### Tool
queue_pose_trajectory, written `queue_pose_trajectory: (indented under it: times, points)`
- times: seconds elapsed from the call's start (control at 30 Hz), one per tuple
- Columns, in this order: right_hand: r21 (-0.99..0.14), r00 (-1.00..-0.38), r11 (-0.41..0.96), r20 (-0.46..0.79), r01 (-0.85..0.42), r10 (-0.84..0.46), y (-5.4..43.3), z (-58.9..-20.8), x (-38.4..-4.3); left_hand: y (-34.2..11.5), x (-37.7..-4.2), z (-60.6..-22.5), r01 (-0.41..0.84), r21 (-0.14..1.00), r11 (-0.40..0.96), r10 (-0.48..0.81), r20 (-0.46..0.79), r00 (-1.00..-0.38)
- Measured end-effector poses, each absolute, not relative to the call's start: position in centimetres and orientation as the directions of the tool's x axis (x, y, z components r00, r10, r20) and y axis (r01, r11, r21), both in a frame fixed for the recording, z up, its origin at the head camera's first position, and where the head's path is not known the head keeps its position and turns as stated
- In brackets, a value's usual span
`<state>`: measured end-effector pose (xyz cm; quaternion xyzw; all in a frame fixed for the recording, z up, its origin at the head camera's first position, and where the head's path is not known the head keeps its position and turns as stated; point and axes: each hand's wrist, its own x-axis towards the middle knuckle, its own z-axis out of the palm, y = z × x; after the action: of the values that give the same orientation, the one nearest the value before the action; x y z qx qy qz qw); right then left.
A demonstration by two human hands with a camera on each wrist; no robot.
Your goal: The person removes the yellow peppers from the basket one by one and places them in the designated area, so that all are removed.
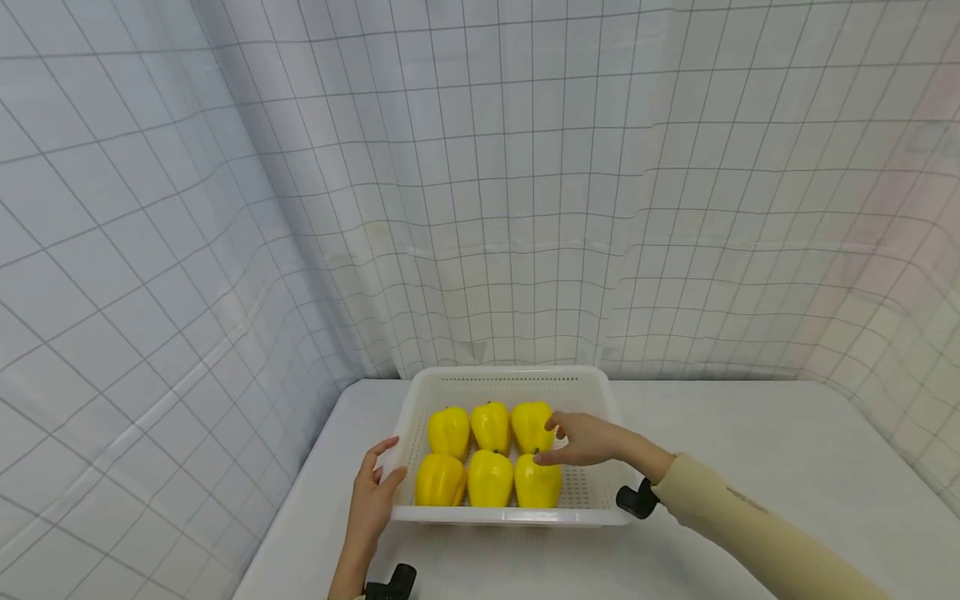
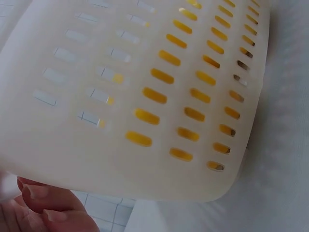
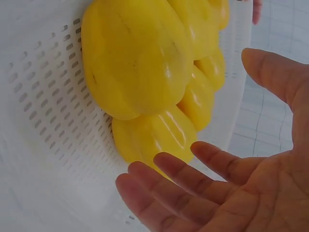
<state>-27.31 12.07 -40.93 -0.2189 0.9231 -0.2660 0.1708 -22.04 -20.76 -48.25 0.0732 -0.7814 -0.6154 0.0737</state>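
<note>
A white perforated plastic basket (image 1: 517,517) holds several yellow bell peppers standing in two rows of three. At its left side, my left hand (image 1: 371,492) grips the rim, with bent fingers (image 2: 58,215) showing at the rim's edge in the left wrist view. My right hand (image 1: 585,439) is over the right end of the rows, palm toward the peppers, thumb and fingers spread apart and nothing held. Nearest to it are the front right pepper (image 1: 537,483) and the back right pepper (image 1: 530,425). In the right wrist view its fingertips overlap a pepper (image 3: 154,135).
The basket stands on a white table (image 1: 720,442), near its far edge. White grid-patterned curtains (image 1: 510,208) hang behind and along both sides. A black wrist-worn device (image 1: 637,500) sits close to the basket's front right corner.
</note>
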Motion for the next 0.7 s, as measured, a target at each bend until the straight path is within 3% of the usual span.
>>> queue_pose_trajectory:
  times: [0.33,0.7]
  points:
    - [-0.559,-0.822,0.815,-0.386,-0.153,-0.419,11.1,-41.4,-27.8,-20.5,-22.0,-48.2,-0.056,0.976,0.208,-0.213,-0.011,-0.977]
    - [-0.495,-0.793,0.863,-0.481,-0.105,-0.373,10.0,-41.7,-28.1,-20.5,-22.0,-48.4,-0.039,0.980,0.195,-0.211,0.004,-0.977]
